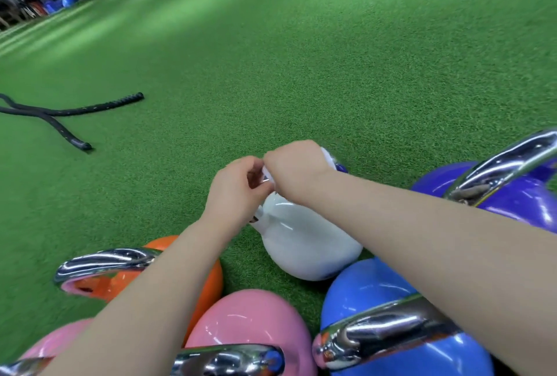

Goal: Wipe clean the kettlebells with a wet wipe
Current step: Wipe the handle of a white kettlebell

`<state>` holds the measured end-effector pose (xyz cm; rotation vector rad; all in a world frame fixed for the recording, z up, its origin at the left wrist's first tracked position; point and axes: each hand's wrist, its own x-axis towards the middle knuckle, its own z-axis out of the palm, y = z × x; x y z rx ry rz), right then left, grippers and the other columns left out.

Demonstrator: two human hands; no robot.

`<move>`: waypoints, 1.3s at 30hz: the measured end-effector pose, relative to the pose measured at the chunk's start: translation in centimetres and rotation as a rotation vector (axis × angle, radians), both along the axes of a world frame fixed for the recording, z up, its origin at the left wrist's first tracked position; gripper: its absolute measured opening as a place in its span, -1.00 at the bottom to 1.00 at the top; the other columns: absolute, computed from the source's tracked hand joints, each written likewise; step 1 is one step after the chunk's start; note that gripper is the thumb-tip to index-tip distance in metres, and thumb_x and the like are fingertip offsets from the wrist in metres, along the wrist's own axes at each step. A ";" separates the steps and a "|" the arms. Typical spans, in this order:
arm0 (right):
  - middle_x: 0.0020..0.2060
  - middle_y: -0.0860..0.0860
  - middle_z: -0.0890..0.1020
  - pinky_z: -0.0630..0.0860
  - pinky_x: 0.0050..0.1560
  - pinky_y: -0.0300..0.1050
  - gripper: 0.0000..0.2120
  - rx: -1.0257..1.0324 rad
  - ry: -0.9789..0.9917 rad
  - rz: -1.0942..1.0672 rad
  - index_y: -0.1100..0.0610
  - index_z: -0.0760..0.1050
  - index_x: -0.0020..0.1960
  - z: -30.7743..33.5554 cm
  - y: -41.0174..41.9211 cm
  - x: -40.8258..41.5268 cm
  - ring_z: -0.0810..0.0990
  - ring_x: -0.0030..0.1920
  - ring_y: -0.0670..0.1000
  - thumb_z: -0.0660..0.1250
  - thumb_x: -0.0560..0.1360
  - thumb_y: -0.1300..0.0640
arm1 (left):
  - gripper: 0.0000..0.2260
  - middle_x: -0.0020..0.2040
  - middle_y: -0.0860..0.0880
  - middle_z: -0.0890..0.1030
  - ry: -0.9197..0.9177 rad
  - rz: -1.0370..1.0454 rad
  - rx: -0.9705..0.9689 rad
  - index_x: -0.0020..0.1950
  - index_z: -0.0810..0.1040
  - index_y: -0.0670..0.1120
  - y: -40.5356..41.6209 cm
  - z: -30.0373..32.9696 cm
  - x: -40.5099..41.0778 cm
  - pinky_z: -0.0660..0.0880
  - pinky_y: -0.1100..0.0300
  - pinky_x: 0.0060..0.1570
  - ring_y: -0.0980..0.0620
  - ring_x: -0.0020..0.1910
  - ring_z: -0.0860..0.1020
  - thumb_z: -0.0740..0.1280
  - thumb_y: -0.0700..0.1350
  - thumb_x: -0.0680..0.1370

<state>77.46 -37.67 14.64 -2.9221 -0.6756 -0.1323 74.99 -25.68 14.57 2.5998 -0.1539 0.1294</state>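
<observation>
Both hands meet at 12 o'clock over white kettlebell. L fingers and R hand pinch wet wipe betw. them, prob. unfolding it before wiping.

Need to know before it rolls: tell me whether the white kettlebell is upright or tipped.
Tipped: the white kettlebell leans away from the camera, its handle end under both hands.

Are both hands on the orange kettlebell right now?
No, the left hand and right hand meet at the top of the white kettlebell; the orange kettlebell sits untouched beneath the left forearm.
</observation>
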 end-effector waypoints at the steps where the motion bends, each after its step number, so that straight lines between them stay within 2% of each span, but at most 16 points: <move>1: -0.27 -0.04 0.54 0.34 -0.26 -0.15 -0.94 0.017 -0.019 0.019 0.04 0.44 -0.13 -0.2 -0.6 0.1 0.53 -0.21 0.10 0.21 0.45 0.17 | -0.88 -0.15 -0.03 0.61 -0.006 0.003 -0.033 -0.10 0.56 -0.03 -0.2 -0.3 -0.2 0.48 0.04 -0.05 -0.05 -0.09 0.55 0.41 -0.17 0.39; 3: -0.34 -0.06 0.48 0.32 -0.28 -0.15 -0.97 0.059 0.000 0.042 0.03 0.39 -0.17 -0.9 -2.4 0.7 0.45 -0.29 0.10 0.21 0.44 0.10 | -0.87 -0.12 0.01 0.59 -0.038 -0.006 -0.063 -0.07 0.56 0.02 -0.9 -0.7 -0.6 0.44 0.11 -0.09 -0.01 -0.09 0.52 0.42 -0.11 0.41; 5: -0.39 -0.08 0.42 0.31 -0.28 -0.16 -0.92 0.144 0.067 0.016 0.02 0.36 -0.21 -1.5 -3.9 1.2 0.44 -0.29 0.09 0.25 0.42 0.06 | -0.84 -0.14 0.01 0.57 -0.076 0.006 -0.092 -0.03 0.59 0.01 -1.3 -1.0 -0.7 0.47 0.06 -0.14 -0.01 -0.12 0.51 0.43 -0.04 0.42; 9: -0.36 -0.04 0.47 0.29 -0.32 -0.17 -0.77 0.469 0.241 -0.167 0.04 0.30 -0.35 -4.1 -5.9 1.7 0.46 -0.25 0.08 0.31 0.40 0.12 | -0.81 -0.15 0.00 0.56 -0.097 0.064 -0.103 0.01 0.59 0.00 -1.0 -1.3 -1.1 0.51 0.02 -0.14 -0.03 -0.12 0.52 0.43 -0.02 0.43; 12: -0.27 0.03 0.51 0.34 -0.25 -0.18 -0.90 0.704 0.434 -0.287 0.14 0.42 -0.23 -6.1 -6.3 1.6 0.45 -0.23 0.04 0.33 0.42 0.22 | -0.72 -0.06 0.00 0.59 -0.148 0.137 -0.101 0.09 0.59 -0.03 -1.2 -1.7 -2.1 0.40 0.19 -0.04 0.01 -0.04 0.53 0.44 0.00 0.42; 15: -0.23 0.05 0.51 0.34 -0.22 -0.17 -0.92 0.810 0.405 -0.346 0.16 0.43 -0.18 -6.3 -5.4 1.5 0.45 -0.20 0.04 0.34 0.41 0.24 | -0.70 -0.05 0.03 0.60 -0.157 0.171 -0.121 0.09 0.60 -0.03 -0.8 -1.9 -2.5 0.36 0.23 -0.04 0.02 -0.03 0.54 0.45 0.01 0.40; 18: -0.20 0.02 0.52 0.35 -0.20 -0.13 -0.95 0.637 0.236 -0.252 0.14 0.46 -0.12 -4.1 -4.3 1.0 0.47 -0.16 0.08 0.31 0.44 0.18 | -0.75 -0.10 0.07 0.59 -0.135 0.176 -0.146 0.02 0.61 0.02 -0.5 -1.9 -2.4 0.38 0.23 -0.08 0.06 -0.07 0.54 0.46 0.02 0.38; 22: -0.27 -0.04 0.41 0.27 -0.27 -0.12 -0.87 0.100 0.011 0.040 0.03 0.29 -0.18 -1.9 -2.4 0.5 0.39 -0.21 0.09 0.25 0.44 0.14 | -0.79 -0.11 0.06 0.62 -0.099 0.181 -0.156 -0.02 0.60 0.06 -0.6 -1.9 -2.2 0.44 0.16 -0.08 0.05 -0.09 0.55 0.45 0.03 0.37; 24: -0.38 -0.08 0.34 0.23 -0.36 -0.15 -0.82 0.029 -0.008 0.062 0.04 0.25 -0.26 -1.5 -1.9 0.8 0.36 -0.26 0.07 0.25 0.43 0.12 | -0.79 -0.12 0.05 0.61 -0.092 0.178 -0.162 -0.02 0.60 0.06 -0.5 -1.9 -2.2 0.48 0.11 -0.08 0.03 -0.09 0.56 0.45 0.02 0.37; 26: -0.42 -0.08 0.36 0.21 -0.42 -0.18 -0.77 0.059 0.052 0.056 0.04 0.25 -0.34 -1.2 -2.5 1.3 0.39 -0.28 0.08 0.28 0.40 0.10 | -0.80 -0.13 0.07 0.61 -0.088 0.164 -0.193 -0.04 0.60 0.07 -0.7 -1.7 -2.2 0.50 0.08 -0.09 0.03 -0.10 0.56 0.46 0.01 0.36; 29: -0.32 -0.06 0.49 0.30 -0.30 -0.18 -0.81 0.251 0.208 0.020 0.00 0.36 -0.30 -1.9 -4.3 2.0 0.45 -0.23 0.06 0.37 0.37 0.12 | -0.82 -0.13 0.09 0.61 -0.086 0.147 -0.228 -0.10 0.55 0.15 -0.9 -1.6 -2.2 0.50 0.09 -0.04 0.04 -0.09 0.57 0.48 0.00 0.37; 31: -0.25 -0.01 0.54 0.37 -0.29 -0.21 -0.88 0.517 0.372 -0.048 0.06 0.48 -0.20 -3.1 -5.5 2.3 0.49 -0.20 0.03 0.41 0.36 0.20 | -0.80 -0.15 0.13 0.57 -0.087 0.165 -0.253 -0.07 0.55 0.14 -0.9 -1.6 -2.2 0.51 0.07 -0.04 0.03 -0.08 0.56 0.48 -0.02 0.37; 32: -0.24 0.00 0.56 0.40 -0.32 -0.25 -0.87 0.661 0.466 -0.081 0.11 0.53 -0.13 -3.7 -6.2 2.3 0.50 -0.21 0.01 0.42 0.35 0.25 | -0.79 -0.17 0.16 0.54 -0.090 0.174 -0.260 -0.02 0.58 0.11 -1.0 -1.6 -2.2 0.52 0.07 -0.04 0.05 -0.08 0.55 0.48 -0.02 0.37; 34: -0.22 -0.02 0.58 0.44 -0.31 -0.29 -0.75 0.869 0.633 -0.121 0.02 0.55 -0.08 -4.6 -7.2 2.4 0.52 -0.22 -0.03 0.42 0.34 0.31 | -0.72 -0.15 0.21 0.49 -0.100 0.174 -0.255 0.07 0.61 0.04 -1.2 -1.7 -2.1 0.49 0.13 0.02 0.09 -0.07 0.53 0.48 -0.02 0.38; 36: -0.11 0.02 0.63 0.51 -0.12 -0.15 -0.67 0.972 0.749 -0.150 -0.04 0.53 -0.06 -5.7 -7.8 2.5 0.58 -0.12 0.01 0.43 0.35 0.35 | -0.68 -0.09 0.18 0.50 -0.121 0.158 -0.239 0.13 0.60 -0.01 -1.3 -1.9 -2.1 0.43 0.22 0.06 0.12 -0.04 0.51 0.47 -0.03 0.40; 39: 0.05 0.11 0.64 0.52 0.08 -0.02 -0.65 1.117 0.812 -0.304 0.08 0.53 0.10 -8.3 -7.9 2.3 0.60 0.08 0.13 0.43 0.37 0.34 | -0.67 -0.03 0.11 0.55 -0.164 0.145 -0.226 0.15 0.60 -0.04 -1.2 -2.1 -2.0 0.42 0.20 0.12 0.11 -0.02 0.52 0.46 -0.04 0.41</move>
